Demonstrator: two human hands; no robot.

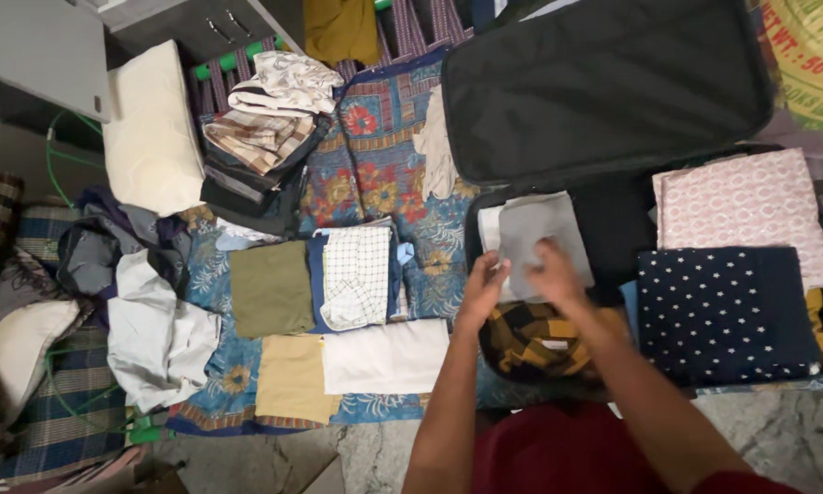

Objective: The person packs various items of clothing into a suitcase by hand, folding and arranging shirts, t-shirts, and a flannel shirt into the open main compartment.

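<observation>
Left hand [481, 291] and right hand [551, 274] press flat, fingers spread, on the grey folded garment [539, 230] in the suitcase's [796, 375] left corner, seating it level.

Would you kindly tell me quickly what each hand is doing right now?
Left hand: open, fingers resting on the edge of the folded grey cloth in the suitcase.
Right hand: pressed flat on the same cloth; grip cannot be told.

A printed sack [809, 55] lies at the top right corner, beside the open suitcase lid [603, 82]: woven, yellow-green with red lettering and a reddish patch. No labels, signs or screens show.
</observation>
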